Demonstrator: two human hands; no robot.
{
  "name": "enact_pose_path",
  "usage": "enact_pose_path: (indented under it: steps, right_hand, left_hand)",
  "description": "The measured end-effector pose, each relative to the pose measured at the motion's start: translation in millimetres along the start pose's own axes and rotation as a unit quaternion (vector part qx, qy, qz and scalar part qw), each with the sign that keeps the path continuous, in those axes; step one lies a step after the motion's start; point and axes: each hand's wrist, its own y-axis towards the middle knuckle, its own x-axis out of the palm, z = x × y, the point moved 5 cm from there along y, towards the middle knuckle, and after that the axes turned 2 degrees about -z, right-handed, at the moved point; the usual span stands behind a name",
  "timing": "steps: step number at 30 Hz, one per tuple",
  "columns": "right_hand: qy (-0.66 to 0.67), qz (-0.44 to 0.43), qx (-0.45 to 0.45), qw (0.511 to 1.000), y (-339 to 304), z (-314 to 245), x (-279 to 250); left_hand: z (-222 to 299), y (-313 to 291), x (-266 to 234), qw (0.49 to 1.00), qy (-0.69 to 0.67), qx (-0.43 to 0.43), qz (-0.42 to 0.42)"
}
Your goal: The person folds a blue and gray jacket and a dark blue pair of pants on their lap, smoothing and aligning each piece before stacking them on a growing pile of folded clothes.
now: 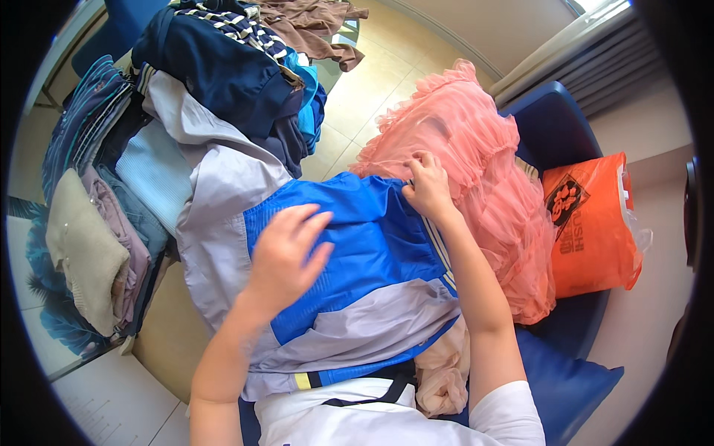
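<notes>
A blue and pale grey jacket [349, 238] lies spread across my lap, with striped ribbing along its right edge. Just over its blue panel is my left hand [288, 256], fingers apart, holding nothing; whether it touches the cloth I cannot tell. At the jacket's far right edge my right hand [429, 182] pinches the striped hem. One grey sleeve [216, 141] stretches away to the far left over other clothes. Next to my right hand is a heap of ruffled pink tulle [476, 149], seemingly a skirt or dress.
Folded clothes, with a beige knit [89, 245] in front, are stacked at the left. Dark blue garments [216, 70] pile up at the far left, near a brown garment [305, 26]. An orange bag [591, 223] rests on a blue chair [547, 111] at the right. A blue cushion [565, 383] lies nearer.
</notes>
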Motion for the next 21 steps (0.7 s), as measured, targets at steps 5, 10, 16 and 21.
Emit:
enact_pose_path:
  steps: [5, 10, 16, 21]
  right_hand:
    - [-0.028, -0.074, -0.009, 0.997, -2, 10, 4]
    - [0.005, 0.070, -0.025, 0.997, -9, 61, -7]
    - [-0.168, 0.070, 0.049, 0.982, -2, 103, -2]
    - [-0.099, -0.011, 0.033, 0.994, 26, 45, -18]
  left_hand:
    - [-20, -32, 83, 0.990, 0.062, -0.012, -0.124]
    - [-19, -35, 89, 0.987, 0.066, -0.049, -0.139]
    - [-21, -35, 95, 0.986, 0.072, -0.043, -0.141]
    - [-18, -30, 72, 0.992, 0.074, -0.041, -0.093]
